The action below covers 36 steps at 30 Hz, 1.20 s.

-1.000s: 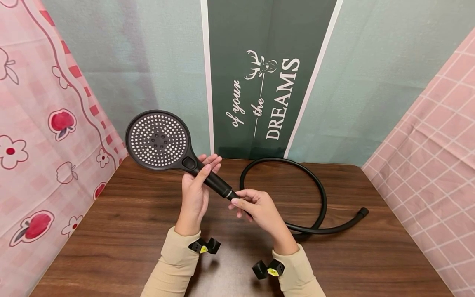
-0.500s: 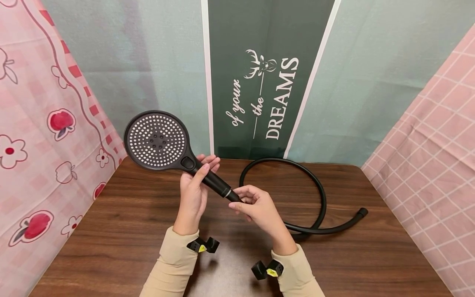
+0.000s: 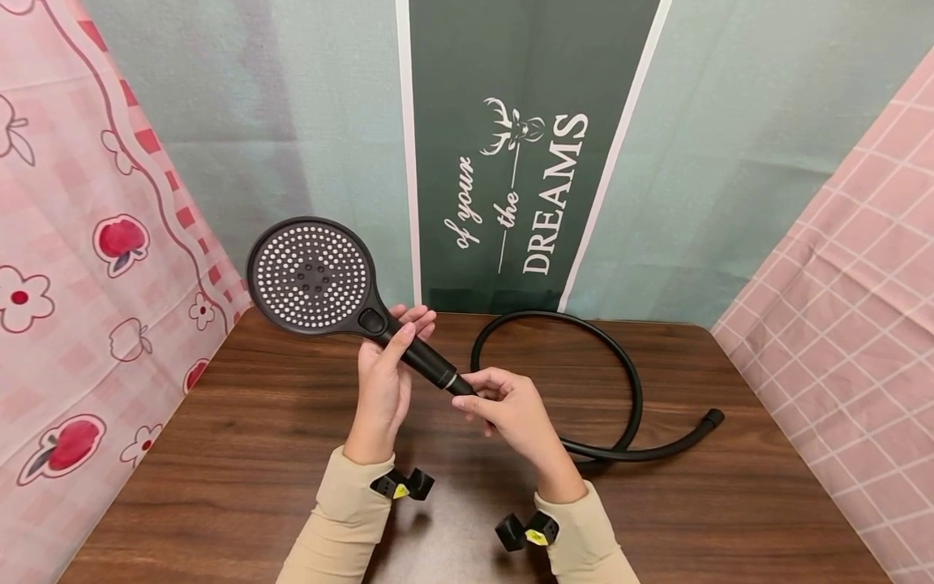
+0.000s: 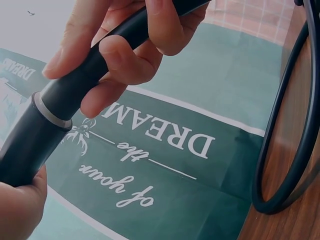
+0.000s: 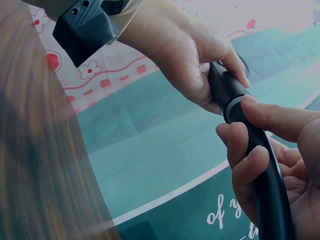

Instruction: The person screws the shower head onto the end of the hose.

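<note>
A black handheld shower head (image 3: 312, 276) is held up above the table, its round face of white nozzles toward me. My left hand (image 3: 381, 385) grips its handle from beneath, with the thumb along the top near the oval button. At the handle's lower end my right hand (image 3: 511, 410) pinches the end of a black hose (image 3: 636, 389) between thumb and fingers. In the left wrist view a pale ring (image 4: 50, 111) shows between the handle and the hose's end piece (image 4: 67, 92), and the two lie in line. The right wrist view shows the hose (image 5: 272, 200) running back under the right palm.
The hose lies in a loop on the brown wooden table (image 3: 241, 470), its other end piece (image 3: 713, 418) pointing right. A green cloth with lettering (image 3: 525, 203) hangs behind. Pink patterned cloths stand at the left (image 3: 66, 349) and right (image 3: 861, 324).
My right thumb and fingers have shifted slightly around the hose end. Both hands and the shower head drifted a little left, then back; the loop of hose lies as before.
</note>
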### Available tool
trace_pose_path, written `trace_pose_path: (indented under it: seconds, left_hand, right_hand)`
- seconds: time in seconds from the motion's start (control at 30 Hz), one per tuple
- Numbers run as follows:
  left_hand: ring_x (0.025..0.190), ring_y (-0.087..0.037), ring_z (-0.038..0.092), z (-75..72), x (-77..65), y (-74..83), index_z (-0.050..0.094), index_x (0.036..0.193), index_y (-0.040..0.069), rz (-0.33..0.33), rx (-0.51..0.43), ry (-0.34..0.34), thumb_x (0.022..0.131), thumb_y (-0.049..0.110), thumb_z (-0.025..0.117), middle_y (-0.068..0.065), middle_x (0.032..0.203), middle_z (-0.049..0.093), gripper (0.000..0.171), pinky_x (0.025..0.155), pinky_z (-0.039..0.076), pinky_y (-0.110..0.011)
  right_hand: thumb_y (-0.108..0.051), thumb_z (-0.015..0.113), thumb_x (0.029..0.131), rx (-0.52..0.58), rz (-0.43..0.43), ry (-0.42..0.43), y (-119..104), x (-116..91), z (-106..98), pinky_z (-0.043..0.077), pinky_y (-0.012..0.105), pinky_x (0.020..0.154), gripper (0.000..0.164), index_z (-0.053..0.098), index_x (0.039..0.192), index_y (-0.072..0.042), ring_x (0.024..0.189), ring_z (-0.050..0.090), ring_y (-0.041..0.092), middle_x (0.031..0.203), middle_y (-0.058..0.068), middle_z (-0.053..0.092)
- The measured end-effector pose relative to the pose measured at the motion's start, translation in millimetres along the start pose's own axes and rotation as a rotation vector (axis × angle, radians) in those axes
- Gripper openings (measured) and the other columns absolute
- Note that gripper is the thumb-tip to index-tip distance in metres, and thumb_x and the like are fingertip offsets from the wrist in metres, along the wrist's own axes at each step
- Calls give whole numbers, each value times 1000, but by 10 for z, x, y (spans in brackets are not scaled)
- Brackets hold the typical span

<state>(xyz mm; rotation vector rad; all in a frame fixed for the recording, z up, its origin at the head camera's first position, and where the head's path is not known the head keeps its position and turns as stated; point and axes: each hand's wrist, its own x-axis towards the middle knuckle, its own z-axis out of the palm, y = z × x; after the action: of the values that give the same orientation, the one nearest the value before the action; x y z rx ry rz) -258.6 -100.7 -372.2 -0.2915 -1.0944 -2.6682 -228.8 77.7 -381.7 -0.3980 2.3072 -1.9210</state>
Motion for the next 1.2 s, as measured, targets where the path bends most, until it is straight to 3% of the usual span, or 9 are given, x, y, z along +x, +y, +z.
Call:
trace_pose_path:
  seconds: [0.13,0.33,0.6,1.2]
  left_hand:
    - [102,-16,73,3,-4,-2,47,121,2,1,8,-4,99,-2,50,-4,106,73,23,99,56,-31]
    - [102,-15,73,10,-6,3,46,123,1,1,7,-2,99,-2,49,-4,106,73,24,99,57,-30]
    - [101,-16,73,14,-7,1,45,123,0,2,-4,2,99,-3,50,-4,105,73,24,99,57,-30]
    - [101,-16,73,23,-13,4,43,124,-2,8,-8,7,99,-3,50,-5,105,72,26,99,57,-31]
  right_hand:
    - [-12,78,85,0,-3,2,7,-1,-5,47,24,43,27,72,109,-2,54,58,9,78,20,70]
    - [-12,77,85,-5,-17,-9,13,1,-7,46,22,43,27,71,109,1,52,56,8,70,-2,69]
    - [-10,76,86,-20,-27,-20,-1,1,-9,43,25,41,27,71,109,2,47,50,9,74,29,66]
    - [-12,74,88,-18,-23,-31,2,-6,-7,42,26,41,26,71,110,2,46,48,12,70,17,67]
